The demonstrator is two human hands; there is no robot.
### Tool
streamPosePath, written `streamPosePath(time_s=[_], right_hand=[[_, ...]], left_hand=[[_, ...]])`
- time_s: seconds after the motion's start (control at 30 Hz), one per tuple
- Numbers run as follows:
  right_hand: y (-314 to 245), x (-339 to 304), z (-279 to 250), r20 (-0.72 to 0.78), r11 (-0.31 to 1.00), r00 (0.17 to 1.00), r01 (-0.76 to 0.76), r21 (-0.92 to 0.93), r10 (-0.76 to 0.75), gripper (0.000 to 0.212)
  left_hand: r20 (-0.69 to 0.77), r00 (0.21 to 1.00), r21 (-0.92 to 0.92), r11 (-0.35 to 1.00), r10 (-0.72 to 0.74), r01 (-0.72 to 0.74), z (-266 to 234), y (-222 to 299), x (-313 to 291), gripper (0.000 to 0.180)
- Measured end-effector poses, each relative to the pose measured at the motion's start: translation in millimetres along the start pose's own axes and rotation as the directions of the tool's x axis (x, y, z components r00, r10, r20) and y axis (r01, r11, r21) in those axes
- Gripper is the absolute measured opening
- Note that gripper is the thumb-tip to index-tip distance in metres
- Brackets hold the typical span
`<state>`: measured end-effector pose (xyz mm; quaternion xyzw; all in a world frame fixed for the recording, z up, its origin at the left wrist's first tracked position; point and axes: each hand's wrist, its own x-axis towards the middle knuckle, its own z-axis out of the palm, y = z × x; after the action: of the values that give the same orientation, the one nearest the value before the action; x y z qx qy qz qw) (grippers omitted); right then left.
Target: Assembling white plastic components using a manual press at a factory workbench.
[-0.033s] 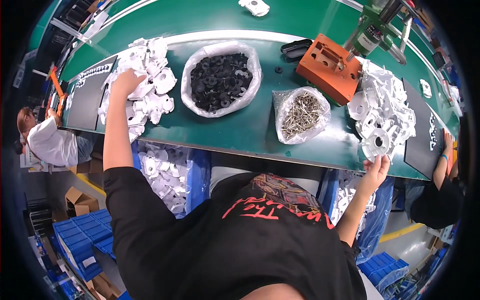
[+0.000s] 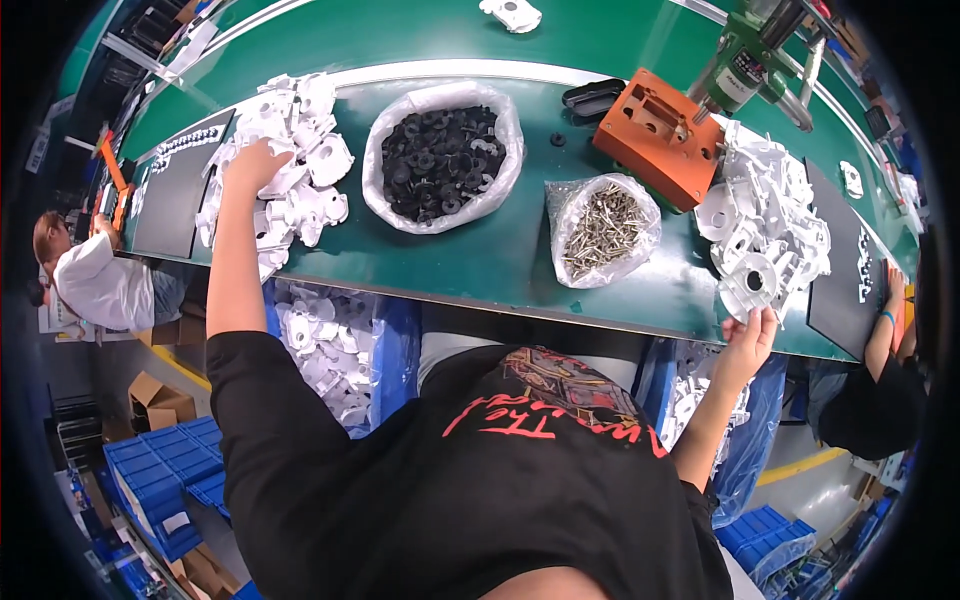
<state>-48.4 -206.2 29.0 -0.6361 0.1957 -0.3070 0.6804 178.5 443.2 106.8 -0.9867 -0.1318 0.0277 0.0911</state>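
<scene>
My left hand point(image 2: 258, 166) reaches into a heap of white plastic parts point(image 2: 322, 208) on the left of the bench. Its thumb points to the right, while the other fingers are mostly hidden, so their grip cannot be made out. On the right, my right hand point(image 2: 748, 340) pinches the near edge of a white plastic part point(image 2: 736, 290), a rounded piece with a dark round hole. That piece lies at the front of a second heap of white plastic parts point(image 2: 775, 205), close to the bench's front edge.
Between the heaps are a bag of black plastic pieces point(image 2: 375, 190) and a bag of metal pins or screws point(image 2: 600, 235). An orange fixture point(image 2: 660, 140) sits under a green press point(image 2: 738, 75). Blue-lined bins point(image 2: 398, 345) stand below the bench. Co-workers point(image 2: 100, 280) are on both sides.
The white plastic part in my right hand has shifted slightly to the left, and the hand with it. My left hand has hardly moved.
</scene>
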Motion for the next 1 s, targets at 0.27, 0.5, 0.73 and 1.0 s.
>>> streamPosePath(time_s=[0.27,0.5,0.73,1.0], right_hand=[[-18,-18,59,0.377,0.685,0.874,-0.478,0.549,0.308,0.016],[-32,-48,92,0.688,0.555,0.637,-0.731,0.398,0.347,0.037],[-73,-69,134,0.869,0.527,0.424,-0.814,0.244,0.254,0.047],[-86,-74,129,0.754,0.579,0.582,-0.741,0.34,0.302,0.041]], left_hand=[[0.019,0.997,-0.057,0.995,0.077,-0.076,24,-39,15,0.052],[-0.184,0.979,-0.703,0.685,0.086,-0.192,-67,28,-65,0.029],[-0.387,0.552,-0.92,-0.347,0.739,-0.18,-84,197,-185,0.03],[-0.541,0.42,-0.798,-0.602,0.729,0.017,-78,251,-206,0.025]])
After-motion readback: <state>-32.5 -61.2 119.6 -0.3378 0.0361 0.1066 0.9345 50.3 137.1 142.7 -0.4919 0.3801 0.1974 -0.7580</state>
